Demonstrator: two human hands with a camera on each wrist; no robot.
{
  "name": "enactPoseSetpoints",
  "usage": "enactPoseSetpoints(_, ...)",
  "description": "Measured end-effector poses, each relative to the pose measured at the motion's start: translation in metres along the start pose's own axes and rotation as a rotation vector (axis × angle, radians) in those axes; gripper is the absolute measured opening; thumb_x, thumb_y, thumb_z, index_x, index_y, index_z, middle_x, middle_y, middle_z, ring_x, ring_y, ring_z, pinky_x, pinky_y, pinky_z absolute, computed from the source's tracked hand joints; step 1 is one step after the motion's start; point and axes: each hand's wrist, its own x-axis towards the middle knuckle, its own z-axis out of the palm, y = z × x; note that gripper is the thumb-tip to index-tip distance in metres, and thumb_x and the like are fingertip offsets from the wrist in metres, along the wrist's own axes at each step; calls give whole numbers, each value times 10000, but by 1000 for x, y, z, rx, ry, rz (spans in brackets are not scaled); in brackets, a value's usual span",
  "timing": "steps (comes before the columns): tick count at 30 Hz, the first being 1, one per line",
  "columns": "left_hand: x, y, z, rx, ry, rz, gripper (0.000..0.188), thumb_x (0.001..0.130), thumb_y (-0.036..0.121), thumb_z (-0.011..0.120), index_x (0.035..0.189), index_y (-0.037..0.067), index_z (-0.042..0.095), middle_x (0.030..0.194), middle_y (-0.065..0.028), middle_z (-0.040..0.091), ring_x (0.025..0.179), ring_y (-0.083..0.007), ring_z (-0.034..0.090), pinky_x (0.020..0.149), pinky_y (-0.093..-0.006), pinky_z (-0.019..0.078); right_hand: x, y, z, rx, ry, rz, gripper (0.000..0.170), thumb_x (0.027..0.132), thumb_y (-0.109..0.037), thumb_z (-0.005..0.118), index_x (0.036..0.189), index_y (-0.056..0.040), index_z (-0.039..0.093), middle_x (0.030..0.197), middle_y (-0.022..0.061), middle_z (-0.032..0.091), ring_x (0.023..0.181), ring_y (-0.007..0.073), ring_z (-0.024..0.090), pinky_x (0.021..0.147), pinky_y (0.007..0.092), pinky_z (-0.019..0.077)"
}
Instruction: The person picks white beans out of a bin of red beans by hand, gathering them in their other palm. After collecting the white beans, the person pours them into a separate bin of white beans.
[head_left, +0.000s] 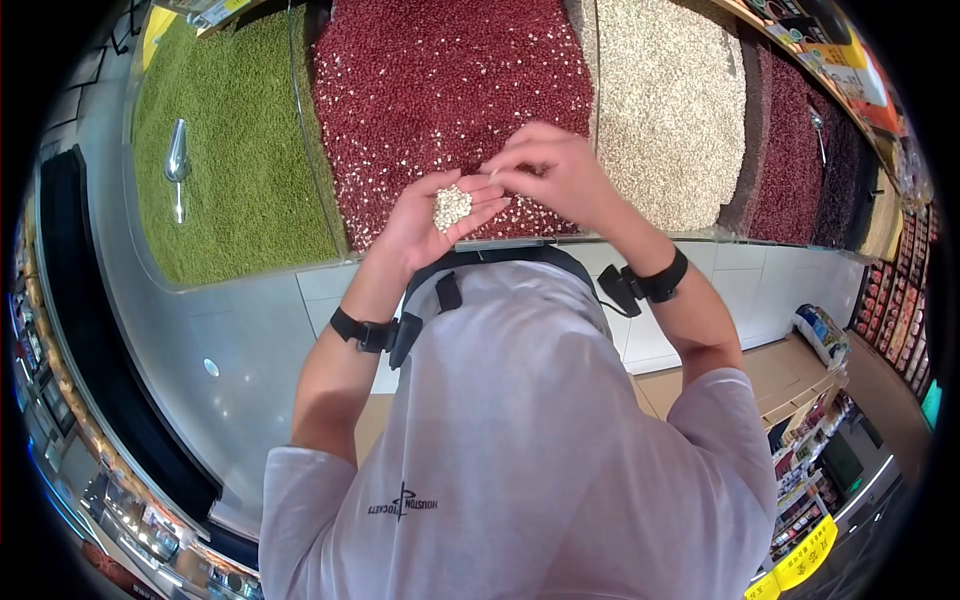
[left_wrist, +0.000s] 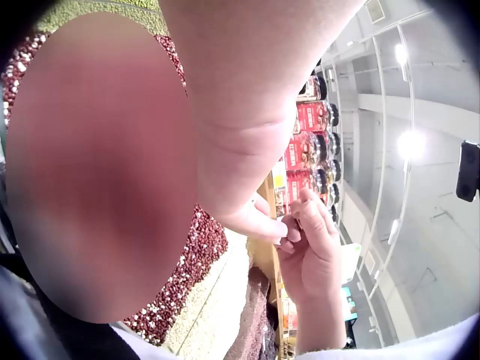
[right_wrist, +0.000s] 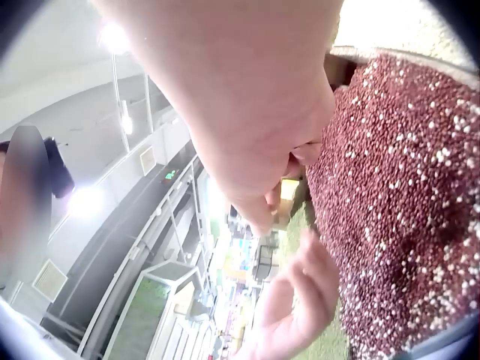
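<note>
My left hand point(head_left: 418, 228), palm up, carries a small heap of white grains point(head_left: 452, 207) with its fingers loosely extended. Close over those fingertips, my right hand point(head_left: 562, 178) brings thumb and forefinger together on a tiny white grain point(head_left: 494, 174). Both hands are above a bin of dark red beans point(head_left: 450, 80), which have white grains scattered among them. In the left wrist view the right hand point(left_wrist: 313, 259) meets the left fingers, and the left palm is turned away. The right wrist view shows the left hand point(right_wrist: 300, 300) with its fingers bent a little.
Left of the red beans is a bin of green beans point(head_left: 235, 150) with a metal scoop point(head_left: 177, 160) lying on it. White grains fill the right-hand bin point(head_left: 670, 120), with darker beans point(head_left: 790, 150) beyond. Clear dividers point(head_left: 300, 110) separate the bins. Jars point(left_wrist: 306, 150) line a shelf.
</note>
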Motion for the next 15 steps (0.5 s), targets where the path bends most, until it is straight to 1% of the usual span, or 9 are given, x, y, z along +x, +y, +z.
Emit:
enactPoseSetpoints(1,5,-2,-9,-55,-102,-2,422,975,213,411,1167,-151,507,1142,-282,606,1100,-393,604,993,-424,510,0,-5,6,0,0,0,160,779,-170,737,931,-125,760,812,42,645,703,183,592,663,290,503)
enactPoseSetpoints(2,9,-4,-17,-110,-202,-3,417,976,209,401,1163,-147,510,1140,-277,608,1096,-391,607,995,-427,509,0,-10,11,-69,-42,-113,163,794,-170,730,949,-127,756,849,44,642,728,184,602,673,293,501)
enactPoseSetpoints(3,7,-4,-12,-111,-202,0,417,976,209,401,1163,-147,510,1140,-277,608,1096,-391,607,995,-427,509,0,-12,14,-138,-85,-227,167,809,-170,723,967,-128,753,885,45,639,754,186,611,683,296,500)
enactPoseSetpoints(5,2,-5,-1,-20,-89,69,404,977,200,393,1157,-140,514,1140,-277,609,1088,-390,612,1001,-434,504,4,-12,12,-134,-86,-246,185,820,-187,708,990,-123,745,876,61,642,763,218,619,693,314,504)
enactPoseSetpoints(6,-6,-3,13,-45,-65,38,373,965,196,449,1164,-110,524,1101,-255,636,1030,-367,644,903,-408,571,6,-6,8,-123,-9,-117,182,822,-215,705,977,-126,743,873,61,655,784,231,631,706,333,511)
enactPoseSetpoints(8,-6,-2,5,-65,-46,17,374,965,199,449,1156,-112,532,1102,-261,634,1037,-374,640,902,-408,571,13,26,1,-177,129,68,166,843,-254,689,931,-123,740,884,69,674,803,236,645,721,355,519)
enactPoseSetpoints(9,-6,-2,1,-80,-32,-11,375,965,201,449,1148,-114,540,1103,-266,632,1043,-381,636,901,-409,570,14,38,-4,-291,126,139,145,852,-210,686,931,-97,732,887,68,662,769,219,630,681,321,506)
enactPoseSetpoints(11,-6,-2,-4,-73,-25,-7,380,965,210,452,1129,-115,558,1106,-272,629,1057,-393,628,902,-407,567,15,73,-3,-490,117,133,166,839,-232,697,937,-101,723,878,62,654,799,232,634,700,343,512)
enactPoseSetpoints(15,-13,-1,-6,-96,-8,0,384,965,221,460,1119,-114,568,1107,-272,629,1057,-395,628,897,-406,570,17,100,5,-599,100,132,181,830,-252,703,937,-106,714,858,63,637,824,247,628,728,361,511)
